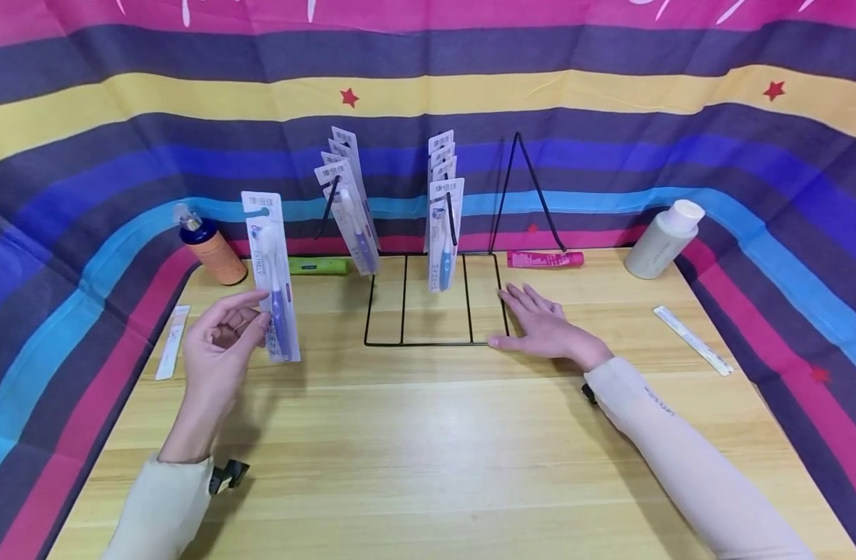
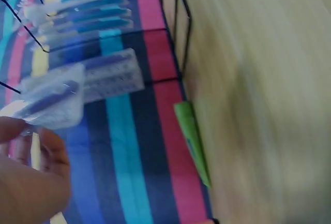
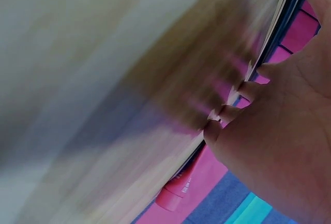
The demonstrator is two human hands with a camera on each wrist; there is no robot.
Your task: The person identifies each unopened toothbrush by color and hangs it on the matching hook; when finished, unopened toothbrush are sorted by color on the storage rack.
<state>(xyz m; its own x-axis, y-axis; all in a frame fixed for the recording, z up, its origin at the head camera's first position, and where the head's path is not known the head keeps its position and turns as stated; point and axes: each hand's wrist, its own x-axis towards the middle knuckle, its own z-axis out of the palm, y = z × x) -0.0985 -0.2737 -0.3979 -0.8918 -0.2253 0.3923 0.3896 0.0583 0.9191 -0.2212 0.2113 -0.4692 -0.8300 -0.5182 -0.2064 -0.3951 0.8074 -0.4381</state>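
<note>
In the head view my left hand point(image 1: 221, 342) pinches the side of a packaged toothbrush point(image 1: 277, 303) with a purple handle, held upright left of a black wire rack point(image 1: 435, 344). The left wrist view shows the fingers point(image 2: 54, 146) at the blurred pack point(image 2: 51, 97). On the rack's left hook hang several purple toothbrush packs point(image 1: 358, 225); the middle hook bears several blue ones point(image 1: 442, 249). Nothing hangs on the right hook point(image 1: 536, 190). My right hand point(image 1: 540, 323) lies with fingers spread at the rack's right side, its fingertips touching the base or the tabletop beside it.
Behind the rack lie a green package point(image 1: 319, 266) and a pink tube point(image 1: 543, 259). An orange and blue bottle point(image 1: 218, 253) stands back left, a grey bottle point(image 1: 662, 241) back right. Slim white packets lie at the left point(image 1: 172, 342) and right point(image 1: 692, 340). Striped cloth point(image 1: 428, 47) surrounds the table.
</note>
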